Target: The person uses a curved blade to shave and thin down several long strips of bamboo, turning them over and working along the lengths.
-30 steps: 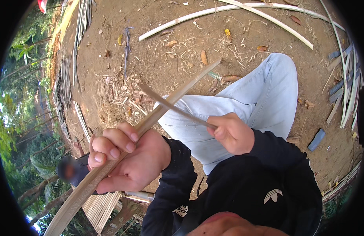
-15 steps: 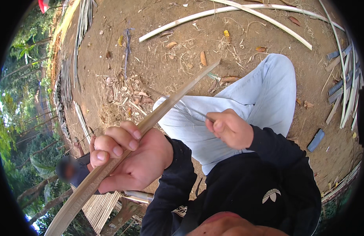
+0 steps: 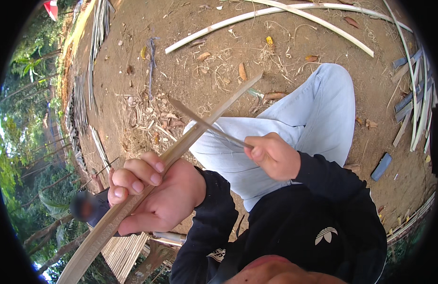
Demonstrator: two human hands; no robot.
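Blade [image 3: 186, 110] shows clear now, a blur half a second ago; it crosses the strip [image 3: 182, 146], contact can't tell. My right hand [image 3: 276, 156], thumb and fingers pinching the blade's near end, is slightly further left. My left hand [image 3: 174, 196] stays put, fingers curled round the strip, which slants past my jeans [image 3: 223, 161]. Probably quick strokes, strip kept steady.

strip [image 3: 183, 143]: matt wood | blade [image 3: 221, 133]: dull, metal-looking | jeans [image 3: 323, 109]: matt denim
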